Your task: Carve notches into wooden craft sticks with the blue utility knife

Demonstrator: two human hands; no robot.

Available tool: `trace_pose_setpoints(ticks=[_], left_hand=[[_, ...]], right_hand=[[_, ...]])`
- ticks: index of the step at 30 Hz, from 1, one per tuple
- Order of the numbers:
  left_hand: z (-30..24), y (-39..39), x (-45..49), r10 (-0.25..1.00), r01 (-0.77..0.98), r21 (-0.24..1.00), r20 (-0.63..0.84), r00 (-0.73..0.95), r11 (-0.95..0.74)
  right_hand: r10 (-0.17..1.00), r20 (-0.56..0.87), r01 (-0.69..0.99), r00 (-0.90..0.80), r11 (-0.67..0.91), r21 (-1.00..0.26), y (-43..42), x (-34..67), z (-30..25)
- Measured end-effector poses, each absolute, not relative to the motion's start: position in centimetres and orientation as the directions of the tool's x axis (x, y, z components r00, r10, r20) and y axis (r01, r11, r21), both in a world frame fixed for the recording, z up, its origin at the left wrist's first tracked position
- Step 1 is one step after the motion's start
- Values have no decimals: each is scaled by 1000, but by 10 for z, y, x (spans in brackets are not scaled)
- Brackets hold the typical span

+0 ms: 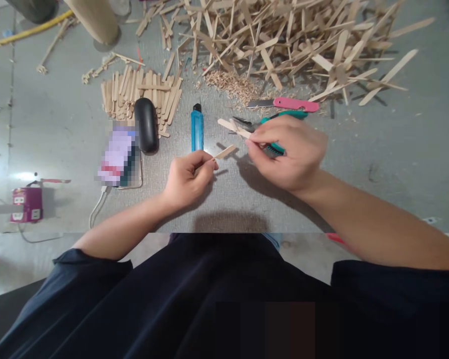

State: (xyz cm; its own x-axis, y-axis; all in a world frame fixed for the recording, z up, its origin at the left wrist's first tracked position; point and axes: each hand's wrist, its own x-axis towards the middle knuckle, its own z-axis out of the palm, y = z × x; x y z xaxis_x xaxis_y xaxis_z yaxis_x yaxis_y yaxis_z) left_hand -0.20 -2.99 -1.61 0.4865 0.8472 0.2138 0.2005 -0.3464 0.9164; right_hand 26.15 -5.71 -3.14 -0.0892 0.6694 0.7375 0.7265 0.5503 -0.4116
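My left hand (190,178) is closed on a short flat wooden stick (225,151), whose free end points up and right. To its right, my right hand (290,149) pinches crossed wooden craft sticks (234,128) between thumb and fingertips; how they are joined is too small to tell. Green-handled pliers (280,117) lie partly hidden beneath the right hand. Just above them rests a pink folding knife (295,104) with its blade out to the left. A blue utility knife (197,129) lies beyond my left hand, its lower end close to the fingers.
A large heap of crossed wooden sticks (262,40) fills the back, with wood shavings (232,85) before it. Left are rows of short sticks (125,89), a black case (146,124), a phone (115,155) on a cable, and a purple box (27,204). A cylindrical container (93,20) stands behind.
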Motion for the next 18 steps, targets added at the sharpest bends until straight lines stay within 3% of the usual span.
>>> trace_pose_setpoints(ticks=[4,7,13,18], left_hand=[[-21,-29,0,791,-5,905,374,484,-425],[-25,-25,2,762,-180,883,465,451,-432],[-19,-24,-2,785,-243,934,353,509,-262],[-9,-24,-6,788,-233,959,266,556,-159]], right_hand=[[520,848,664,-97,669,-335,-61,250,-29],[519,840,668,-157,683,-297,-67,247,-30],[621,754,632,-213,676,-378,-73,254,-36],[585,770,741,-255,630,-233,-68,252,-41]])
